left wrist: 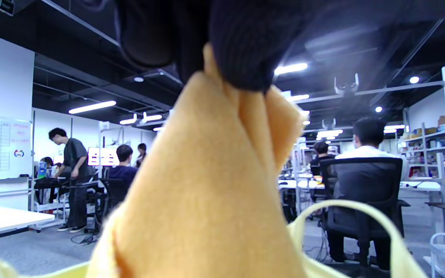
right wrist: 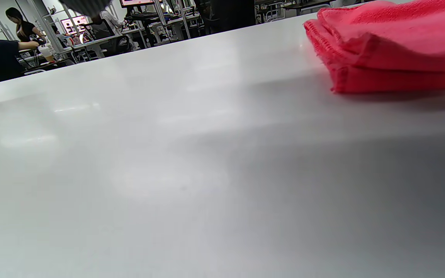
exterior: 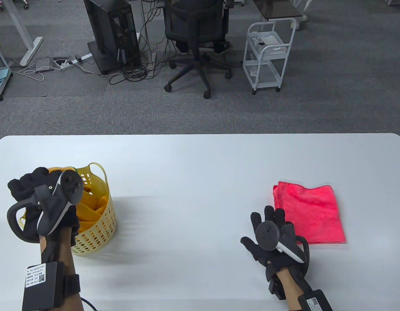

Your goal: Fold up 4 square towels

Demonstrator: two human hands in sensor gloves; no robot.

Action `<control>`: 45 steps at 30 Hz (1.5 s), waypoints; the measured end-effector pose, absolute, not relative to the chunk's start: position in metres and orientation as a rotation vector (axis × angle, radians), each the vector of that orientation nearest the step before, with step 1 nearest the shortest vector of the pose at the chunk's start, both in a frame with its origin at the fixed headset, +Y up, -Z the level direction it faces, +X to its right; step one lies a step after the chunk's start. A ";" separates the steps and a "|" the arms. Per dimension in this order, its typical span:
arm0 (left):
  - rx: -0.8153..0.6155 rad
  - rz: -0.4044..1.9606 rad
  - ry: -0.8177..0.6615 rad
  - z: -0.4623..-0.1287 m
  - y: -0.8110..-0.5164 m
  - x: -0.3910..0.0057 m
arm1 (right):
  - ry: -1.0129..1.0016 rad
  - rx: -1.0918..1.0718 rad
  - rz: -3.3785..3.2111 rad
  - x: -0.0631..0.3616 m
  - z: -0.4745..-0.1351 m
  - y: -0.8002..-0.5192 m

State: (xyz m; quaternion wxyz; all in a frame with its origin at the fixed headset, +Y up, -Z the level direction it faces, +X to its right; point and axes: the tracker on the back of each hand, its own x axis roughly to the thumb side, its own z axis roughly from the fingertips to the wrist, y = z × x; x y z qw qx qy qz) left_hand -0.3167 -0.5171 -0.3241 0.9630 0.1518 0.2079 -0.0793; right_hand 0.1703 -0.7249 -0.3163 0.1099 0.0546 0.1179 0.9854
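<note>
A folded red towel [exterior: 308,213] lies on the white table [exterior: 200,168] at the right; it also shows in the right wrist view [right wrist: 392,50]. My right hand [exterior: 268,223] rests flat on the table with fingers spread, just left of the towel's near corner, holding nothing. A yellow perforated basket [exterior: 97,223] stands at the left with an orange-yellow towel [exterior: 93,201] in it. My left hand [exterior: 28,188] is over the basket. In the left wrist view its fingers [left wrist: 245,46] pinch a bunched part of the orange towel [left wrist: 207,193], which hangs below them.
The basket's pale handle [left wrist: 361,216] arcs below the held towel. Beyond the table's far edge are an office chair [exterior: 196,35], a white cart [exterior: 268,55] and a computer tower [exterior: 112,32] on grey carpet.
</note>
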 end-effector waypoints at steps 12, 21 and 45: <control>0.502 -0.082 0.377 -0.317 -0.465 -0.297 | 0.351 0.165 2.895 0.170 -0.316 -0.725; 0.597 0.248 0.252 -0.314 -0.447 -0.287 | 0.352 0.158 2.892 0.170 -0.317 -0.726; 0.501 0.657 -0.271 -0.329 -0.441 -0.186 | 0.351 0.142 2.908 0.171 -0.316 -0.724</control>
